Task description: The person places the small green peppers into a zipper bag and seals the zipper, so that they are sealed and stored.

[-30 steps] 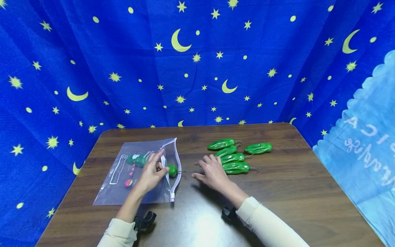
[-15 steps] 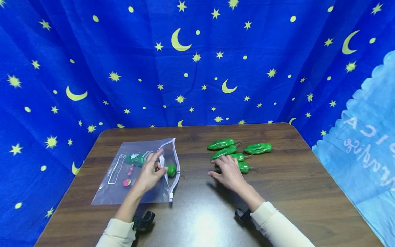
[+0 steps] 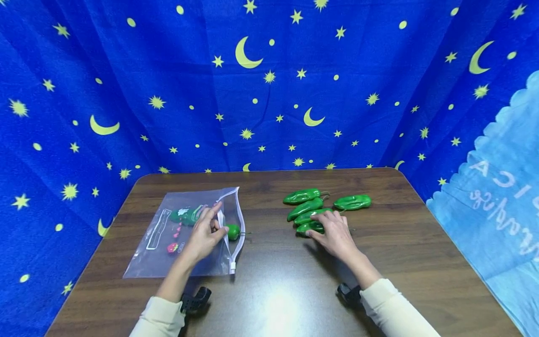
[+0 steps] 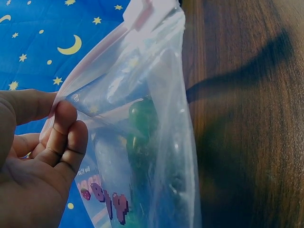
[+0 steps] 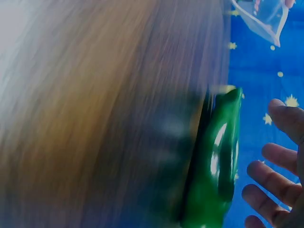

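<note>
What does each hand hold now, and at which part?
The left hand pinches the plastic bag at its open upper edge. The right hand rests on the nearest green pepper; whether it grips it cannot be told.

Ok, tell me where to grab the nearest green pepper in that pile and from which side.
Probably best to grip the nearest green pepper across its thick middle, coming from above and the near side, where the right hand already rests. It lies flat, lengthwise left to right, with another pepper tight behind it, so the far side looks crowded.
</note>
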`<state>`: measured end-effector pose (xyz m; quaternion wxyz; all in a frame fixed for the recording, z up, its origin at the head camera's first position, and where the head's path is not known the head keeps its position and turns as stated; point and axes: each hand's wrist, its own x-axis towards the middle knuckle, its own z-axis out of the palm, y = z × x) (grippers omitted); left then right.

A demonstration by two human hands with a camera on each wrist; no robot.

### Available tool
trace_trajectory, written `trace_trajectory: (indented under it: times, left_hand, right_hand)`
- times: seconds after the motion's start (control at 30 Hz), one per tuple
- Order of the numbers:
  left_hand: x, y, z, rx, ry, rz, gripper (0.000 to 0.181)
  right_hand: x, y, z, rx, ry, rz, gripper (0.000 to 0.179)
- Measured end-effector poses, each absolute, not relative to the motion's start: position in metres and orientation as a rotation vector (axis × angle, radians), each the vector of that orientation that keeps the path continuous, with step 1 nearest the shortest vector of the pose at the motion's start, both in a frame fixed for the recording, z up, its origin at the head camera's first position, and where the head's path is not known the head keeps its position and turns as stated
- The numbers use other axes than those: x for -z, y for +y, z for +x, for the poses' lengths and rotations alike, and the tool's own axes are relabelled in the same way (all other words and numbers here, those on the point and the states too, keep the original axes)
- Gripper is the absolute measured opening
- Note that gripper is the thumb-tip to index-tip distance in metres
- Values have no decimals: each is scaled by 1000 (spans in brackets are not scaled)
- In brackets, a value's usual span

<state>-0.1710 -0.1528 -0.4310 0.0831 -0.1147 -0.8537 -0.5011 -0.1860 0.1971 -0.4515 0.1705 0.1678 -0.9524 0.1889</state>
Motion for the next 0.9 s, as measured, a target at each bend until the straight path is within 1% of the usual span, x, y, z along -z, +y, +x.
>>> trace_trajectory:
  times: [0.4,0.9]
  left_hand:
    - [429,-153,-170,1507,-2578,-319,74]
    - [429,-153,-170,1484,-2591,-311,73]
  right_hand:
    - [456,223,-187,-542,-2755,390,44]
    - [463,244,-186,-556,-2807,383,46]
